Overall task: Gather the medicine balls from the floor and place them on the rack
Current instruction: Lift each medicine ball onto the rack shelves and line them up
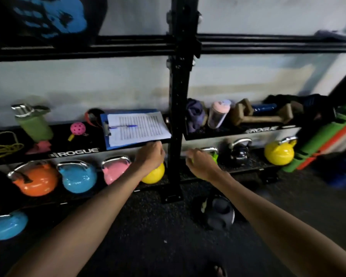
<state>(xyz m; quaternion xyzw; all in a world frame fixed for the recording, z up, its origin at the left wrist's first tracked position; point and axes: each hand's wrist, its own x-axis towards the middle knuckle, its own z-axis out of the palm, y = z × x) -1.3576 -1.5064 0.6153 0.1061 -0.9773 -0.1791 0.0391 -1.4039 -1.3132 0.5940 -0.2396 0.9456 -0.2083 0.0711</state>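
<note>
Status: the task is judged to be incomplete.

1. Item on the floor. One dark, rounded ball (220, 213) lies on the floor (148, 236), just in front of the base of the rack (180, 96) and right of its central upright. It is taken to be a medicine ball; blur prevents confirmation. No hand touches it.
2. Item on the rack. A large black-and-blue ball (48, 19) sits on the upper rails (268, 45) at their left end. It is judged to be already stored. The rest of the rails, to the right, carries no ball in view.
3. Hands. Both arms reach toward the front edge of the lower shelves.
   - The left hand (151, 154) is above a yellow kettlebell (154, 175), below the clipboard (136, 128).
   - The right hand (201, 163) is in front of a green kettlebell (215, 157).
   - The fingers of both hands are curled away from the camera. Whether they grip anything cannot be determined.
4. Remaining work. The floor ball still needs lifting and seating on the rails. Any further balls lie outside the view.
</note>
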